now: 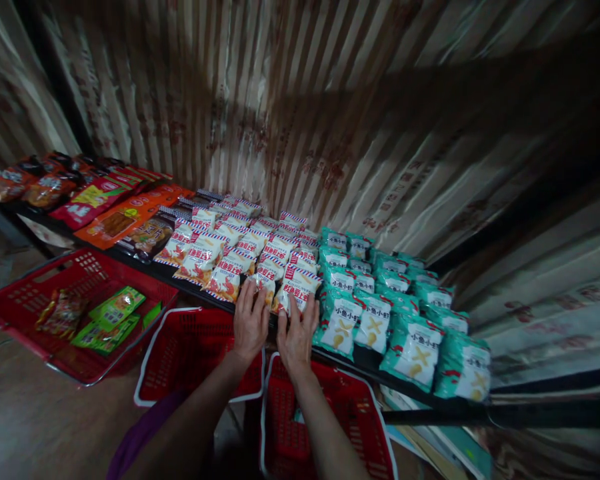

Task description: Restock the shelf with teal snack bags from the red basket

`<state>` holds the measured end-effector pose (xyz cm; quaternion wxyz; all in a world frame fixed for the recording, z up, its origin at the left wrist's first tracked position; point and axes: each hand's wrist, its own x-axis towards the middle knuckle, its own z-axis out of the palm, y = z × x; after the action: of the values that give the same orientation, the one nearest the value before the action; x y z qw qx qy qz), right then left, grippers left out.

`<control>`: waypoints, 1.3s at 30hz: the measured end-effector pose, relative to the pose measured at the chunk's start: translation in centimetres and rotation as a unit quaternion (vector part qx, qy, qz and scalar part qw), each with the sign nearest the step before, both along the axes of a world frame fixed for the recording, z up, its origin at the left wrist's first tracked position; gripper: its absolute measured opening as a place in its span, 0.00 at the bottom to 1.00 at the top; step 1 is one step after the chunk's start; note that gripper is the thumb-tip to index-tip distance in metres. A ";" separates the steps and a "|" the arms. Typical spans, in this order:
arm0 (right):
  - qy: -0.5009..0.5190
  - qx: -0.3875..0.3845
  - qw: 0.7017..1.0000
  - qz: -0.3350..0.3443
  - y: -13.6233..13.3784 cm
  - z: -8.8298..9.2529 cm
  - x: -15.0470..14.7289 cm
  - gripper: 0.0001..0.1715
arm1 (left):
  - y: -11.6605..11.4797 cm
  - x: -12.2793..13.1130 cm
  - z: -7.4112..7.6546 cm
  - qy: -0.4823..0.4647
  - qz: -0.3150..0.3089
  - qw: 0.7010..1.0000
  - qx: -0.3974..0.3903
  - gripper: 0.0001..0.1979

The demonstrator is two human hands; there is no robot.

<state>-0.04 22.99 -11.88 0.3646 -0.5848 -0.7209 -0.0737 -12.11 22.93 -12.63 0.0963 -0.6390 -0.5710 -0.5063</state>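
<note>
My left hand (251,325) rests its fingertips on the lower part of a white snack bag (269,270) in the front row of the shelf. Beside it, my right hand (298,333) lies with spread fingers on another white snack bag (299,280), which has a striped top edge and red lettering. Neither hand is closed around a bag. Several more bags of the same kind stand in rows behind and to the left. Green snack bags (340,320) fill the rows just right of my right hand.
The black shelf (365,360) runs across in front of a ribbed sheet wall (260,87). Orange packs (125,217) and dark-topped packs (53,183) lie at its left. Red baskets stand below; the left basket (25,293) holds green packets (111,313).
</note>
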 end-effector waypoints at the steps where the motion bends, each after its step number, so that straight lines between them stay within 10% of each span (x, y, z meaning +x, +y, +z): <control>1: 0.003 0.000 1.000 -0.003 0.0 0.0 -0.1 0.26 | 0.1 0.0 -0.1 0.002 0.000 1.000 0.000 0.22; 14: 0.026 -0.006 1.000 0.005 0.0 -0.3 -0.4 0.27 | 4.2 0.4 4.7 0.128 0.108 0.975 -0.149 0.30; 39: -0.023 -0.042 0.998 -0.034 -0.1 0.1 -1.1 0.27 | 4.3 -0.6 5.8 0.072 0.134 0.969 -0.195 0.27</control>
<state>-1.11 22.87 -11.73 0.3202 -0.6220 -0.7112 -0.0698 -12.74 27.18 -6.88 0.0781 -0.5982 -0.7303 -0.3204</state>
